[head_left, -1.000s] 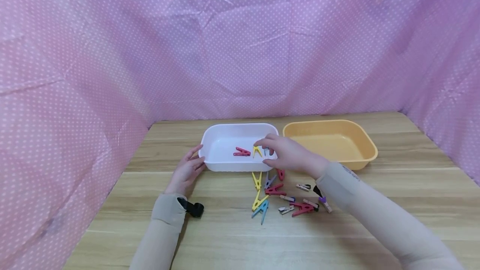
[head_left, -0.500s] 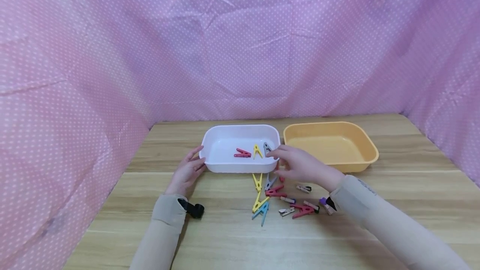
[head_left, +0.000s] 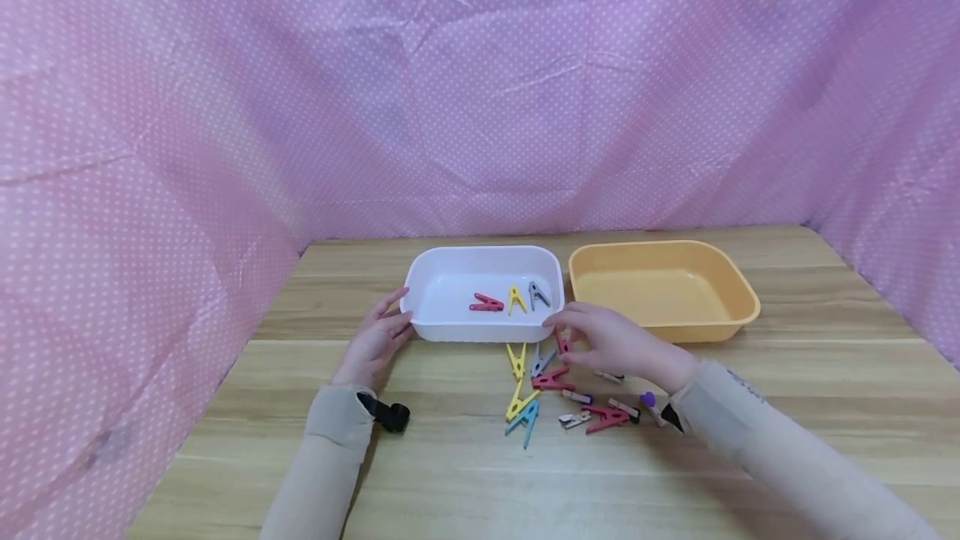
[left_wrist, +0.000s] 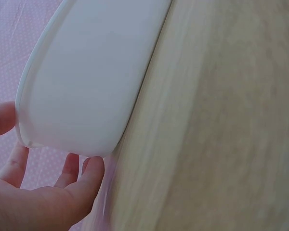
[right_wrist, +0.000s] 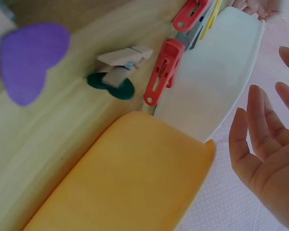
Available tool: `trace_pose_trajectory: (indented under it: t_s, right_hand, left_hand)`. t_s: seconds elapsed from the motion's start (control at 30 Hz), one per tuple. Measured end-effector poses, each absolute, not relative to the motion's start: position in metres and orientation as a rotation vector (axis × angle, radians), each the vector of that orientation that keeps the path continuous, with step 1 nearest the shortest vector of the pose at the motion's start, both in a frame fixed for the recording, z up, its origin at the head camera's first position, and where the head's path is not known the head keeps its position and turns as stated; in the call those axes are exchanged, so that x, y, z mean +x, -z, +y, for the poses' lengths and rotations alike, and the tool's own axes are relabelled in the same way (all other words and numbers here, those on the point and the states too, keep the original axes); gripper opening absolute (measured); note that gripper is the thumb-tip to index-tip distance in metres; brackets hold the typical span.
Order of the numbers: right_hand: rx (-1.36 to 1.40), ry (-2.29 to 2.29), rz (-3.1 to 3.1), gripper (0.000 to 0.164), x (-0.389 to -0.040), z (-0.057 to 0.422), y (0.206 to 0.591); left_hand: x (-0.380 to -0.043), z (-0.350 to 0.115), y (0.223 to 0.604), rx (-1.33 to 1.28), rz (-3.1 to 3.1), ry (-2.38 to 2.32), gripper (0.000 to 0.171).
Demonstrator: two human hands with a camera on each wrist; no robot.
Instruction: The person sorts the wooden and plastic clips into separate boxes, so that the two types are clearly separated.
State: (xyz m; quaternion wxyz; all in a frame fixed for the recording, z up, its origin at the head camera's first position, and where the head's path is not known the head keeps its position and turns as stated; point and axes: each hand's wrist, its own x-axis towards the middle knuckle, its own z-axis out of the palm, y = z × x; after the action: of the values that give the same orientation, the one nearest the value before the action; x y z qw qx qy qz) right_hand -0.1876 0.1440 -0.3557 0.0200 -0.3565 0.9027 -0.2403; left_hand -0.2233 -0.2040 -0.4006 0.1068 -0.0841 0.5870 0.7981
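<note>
My left hand (head_left: 373, 347) rests against the left end of the white plastic basin (head_left: 480, 332). Its fingers (left_wrist: 89, 178) touch the outer wall and the rim in the left wrist view. Inside that basin lie three clothespins: a red one (head_left: 487, 303), a yellow one (head_left: 517, 298) and a grey one (head_left: 537, 295). My right hand (head_left: 618, 342), fingers spread and relaxed, hovers at the basin's front right corner and holds nothing. Below its fingers is a red clothespin (right_wrist: 164, 72) on the table, partly hidden in the head view.
Several plastic clothespins, such as a blue one (head_left: 527, 419), lie in front of the white basin. Small wooden clothespins (head_left: 575, 420) lie to their right, one with a purple heart (right_wrist: 33, 60). A yellow basin (head_left: 690, 332) stands right. Pink dotted cloth (head_left: 480, 107) hangs behind.
My right hand has drawn back from over the white basin to its front right corner, leaving the grey clothespin inside. My left hand stays at the basin's left end.
</note>
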Motion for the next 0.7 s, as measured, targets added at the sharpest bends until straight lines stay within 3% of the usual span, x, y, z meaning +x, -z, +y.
trace_pose_trajectory:
  t_s: [0.43,0.7]
  right_hand:
    - [-1.106,0.687,2.775,0.048,-0.184,0.150,0.364]
    - [-0.864,0.667,2.698,0.050,-0.180,0.146,0.367]
  left_hand:
    - [-0.223,-0.203,0.400,-0.261,1.723,-2.358,0.058]
    - [-0.223,-0.202,0.399,-0.270,1.719,-2.362,0.058]
